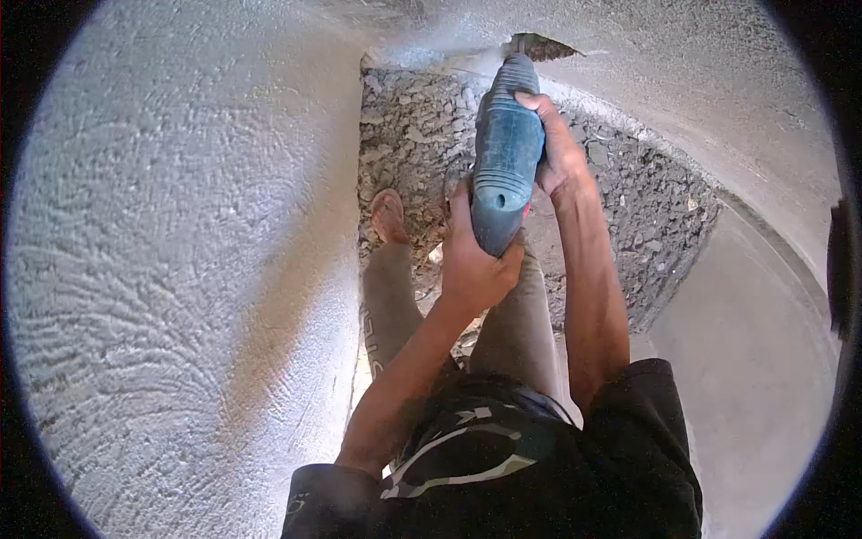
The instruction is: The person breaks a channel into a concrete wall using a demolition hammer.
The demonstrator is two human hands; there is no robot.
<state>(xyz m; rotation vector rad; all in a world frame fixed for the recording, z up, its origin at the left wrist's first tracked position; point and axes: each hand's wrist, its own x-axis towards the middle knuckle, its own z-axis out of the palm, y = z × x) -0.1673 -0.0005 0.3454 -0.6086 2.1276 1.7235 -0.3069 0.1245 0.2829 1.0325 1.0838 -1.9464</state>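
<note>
Both my hands grip a blue-green rotary hammer [509, 144], its nose pointing away from me at the wall ahead. My left hand [483, 269] is closed around its rear handle, close to my body. Farther forward, my right hand [558, 148] wraps the right side of the housing, with the thumb near the ribbed front. The nose meets a dark, jagged hole [546, 47] in the plastered wall [682, 63]. I cannot make out the bit clearly.
A rough plastered wall [180, 234] rises close on my left. Broken rubble and soil [628, 207] cover the ground around my sandalled foot [389, 216]. On the right is a smooth grey surface [745, 296] beneath a curved ledge [777, 238].
</note>
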